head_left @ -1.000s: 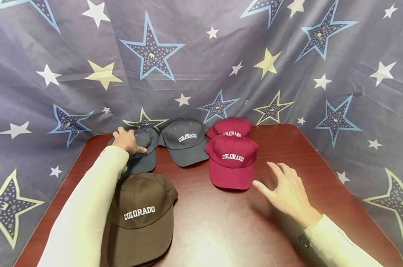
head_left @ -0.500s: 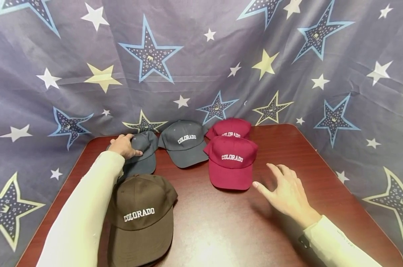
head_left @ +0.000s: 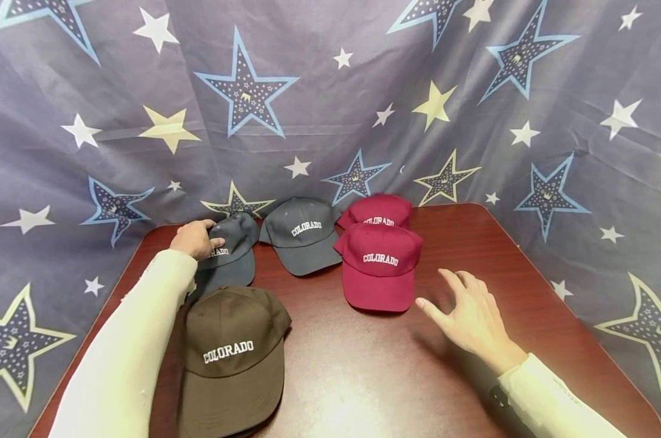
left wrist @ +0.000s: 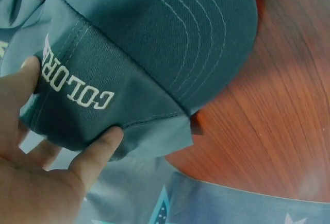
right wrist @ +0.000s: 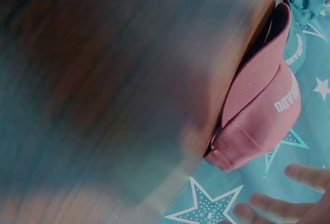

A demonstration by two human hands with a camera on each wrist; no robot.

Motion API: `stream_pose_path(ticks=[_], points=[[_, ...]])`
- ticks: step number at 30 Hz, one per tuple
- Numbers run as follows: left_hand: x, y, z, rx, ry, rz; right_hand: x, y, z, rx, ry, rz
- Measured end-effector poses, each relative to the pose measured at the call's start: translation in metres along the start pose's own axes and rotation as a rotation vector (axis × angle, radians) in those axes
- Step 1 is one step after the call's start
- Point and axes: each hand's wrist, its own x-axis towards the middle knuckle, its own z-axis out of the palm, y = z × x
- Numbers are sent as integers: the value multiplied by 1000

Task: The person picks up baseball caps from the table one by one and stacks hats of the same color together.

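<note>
At the surface's (head_left: 330,347) far left, the left hand (head_left: 193,239) touches a gray cap (head_left: 233,261), fingers spread, not clenched; a brown cap (head_left: 234,353) lies nearer; a second gray cap (head_left: 304,237) sits right; the right hand (head_left: 475,316), fingers relaxed, hovers right of a red cap (head_left: 381,261).

slate-grey caps (head_left: 231,272), crimson caps (head_left: 378,293), brown cap (head_left: 233,389), white lettering (head_left: 380,260), reddish-brown wood-grain table (head_left: 357,359), grey-purple star-patterned backdrop (head_left: 330,121), cream sleeves (head_left: 119,340)
</note>
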Motion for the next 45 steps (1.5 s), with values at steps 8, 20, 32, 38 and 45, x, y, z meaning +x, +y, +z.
stream_pose_path(ticks=[8,20,32,38,45], points=[[-5,-7,-9,-29,58,25,0,1,2,-4,2,-7],[-12,2,-32,-46,162,102,1,3,1,-9,-14,-5],[-19,38,-52,-43,161,181,2,13,3,7,-53,-25],[-21,63,-67,-59,176,247,3,15,2,7,-62,-22],[-30,89,-77,-110,176,317,4,14,0,-4,-43,-36]])
